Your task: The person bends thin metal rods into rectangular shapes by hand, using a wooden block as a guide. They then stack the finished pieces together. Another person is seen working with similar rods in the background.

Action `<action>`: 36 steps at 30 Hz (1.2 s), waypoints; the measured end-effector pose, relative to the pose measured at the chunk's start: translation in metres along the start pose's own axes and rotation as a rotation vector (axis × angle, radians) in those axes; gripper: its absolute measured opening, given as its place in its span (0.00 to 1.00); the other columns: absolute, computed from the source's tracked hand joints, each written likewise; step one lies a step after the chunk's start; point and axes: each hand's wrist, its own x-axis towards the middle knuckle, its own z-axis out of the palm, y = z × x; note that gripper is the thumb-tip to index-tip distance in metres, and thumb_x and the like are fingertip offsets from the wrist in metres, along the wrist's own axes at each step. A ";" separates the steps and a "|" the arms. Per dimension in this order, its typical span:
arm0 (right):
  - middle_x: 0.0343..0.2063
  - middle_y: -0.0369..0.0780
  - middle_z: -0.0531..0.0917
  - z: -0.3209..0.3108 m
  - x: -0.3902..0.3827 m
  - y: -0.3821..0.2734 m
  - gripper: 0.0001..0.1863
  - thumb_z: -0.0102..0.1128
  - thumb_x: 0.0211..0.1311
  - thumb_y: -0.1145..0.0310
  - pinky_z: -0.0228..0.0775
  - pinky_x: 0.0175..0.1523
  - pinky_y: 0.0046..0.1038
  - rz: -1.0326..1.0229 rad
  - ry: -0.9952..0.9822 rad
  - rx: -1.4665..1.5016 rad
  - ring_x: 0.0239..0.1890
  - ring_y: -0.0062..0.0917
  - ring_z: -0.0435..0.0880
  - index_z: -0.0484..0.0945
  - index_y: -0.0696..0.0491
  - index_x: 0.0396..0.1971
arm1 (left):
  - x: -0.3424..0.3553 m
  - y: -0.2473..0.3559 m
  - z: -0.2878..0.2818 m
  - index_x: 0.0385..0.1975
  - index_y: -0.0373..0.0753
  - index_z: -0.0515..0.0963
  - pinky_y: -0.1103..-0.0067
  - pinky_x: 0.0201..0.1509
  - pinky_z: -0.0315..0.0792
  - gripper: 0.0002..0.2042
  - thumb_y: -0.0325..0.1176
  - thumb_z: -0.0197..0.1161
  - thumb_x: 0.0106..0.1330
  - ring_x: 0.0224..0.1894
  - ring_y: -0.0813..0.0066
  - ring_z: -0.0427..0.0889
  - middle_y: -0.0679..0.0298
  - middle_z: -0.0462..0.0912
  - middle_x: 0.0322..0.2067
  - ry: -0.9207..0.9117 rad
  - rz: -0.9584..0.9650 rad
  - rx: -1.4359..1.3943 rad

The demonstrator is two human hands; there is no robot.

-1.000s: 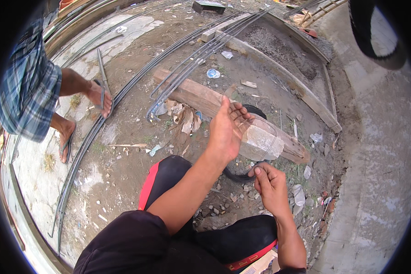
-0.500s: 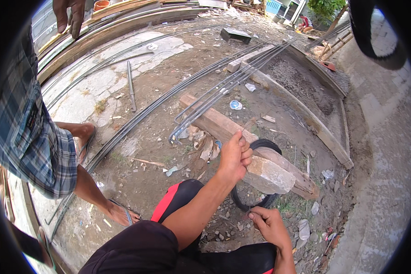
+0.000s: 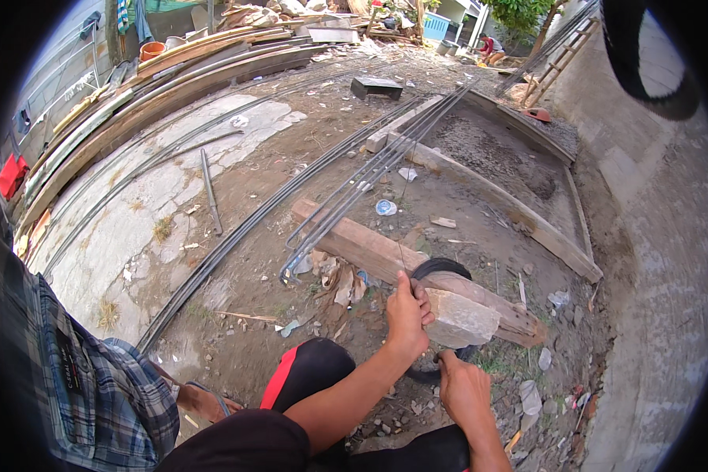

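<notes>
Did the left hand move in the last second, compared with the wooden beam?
Yes. The left hand was open and raised over the wooden beam a second ago; now it is lower, closed in a fist at the beam's near edge, beside the stone block.

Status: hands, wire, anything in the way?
Left hand gripping thin wire. Right hand at black coil, grip unclear. Stone sits on coil, beam alongside.

Single head view, steeply downward, close

Left hand (image 3: 408, 312) closed in a fist, arm outstretched — right hand (image 3: 462, 385) curled, lower.
</notes>
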 end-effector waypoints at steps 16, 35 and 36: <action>0.31 0.43 0.82 -0.001 0.001 0.001 0.18 0.60 0.66 0.69 0.75 0.34 0.39 -0.044 0.380 -0.068 0.33 0.37 0.84 0.75 0.56 0.54 | 0.001 0.068 -0.004 0.16 0.48 0.57 0.79 0.17 0.39 0.31 0.64 0.39 0.77 0.15 0.82 0.46 0.74 0.50 0.15 -0.184 0.189 -0.122; 0.27 0.36 0.77 0.004 0.005 -0.007 0.16 0.68 0.60 0.67 0.75 0.30 0.30 -0.202 0.454 -0.124 0.30 0.29 0.83 0.82 0.53 0.47 | -0.004 0.052 0.004 0.16 0.47 0.56 0.78 0.17 0.38 0.31 0.65 0.41 0.76 0.13 0.81 0.45 0.73 0.51 0.13 -0.060 0.253 -0.090; 0.27 0.36 0.77 0.003 0.006 -0.006 0.15 0.68 0.60 0.68 0.75 0.30 0.30 -0.192 0.452 -0.121 0.30 0.29 0.83 0.82 0.53 0.47 | -0.004 0.054 0.004 0.16 0.47 0.56 0.78 0.17 0.38 0.31 0.65 0.41 0.76 0.13 0.81 0.45 0.73 0.51 0.13 -0.054 0.266 -0.095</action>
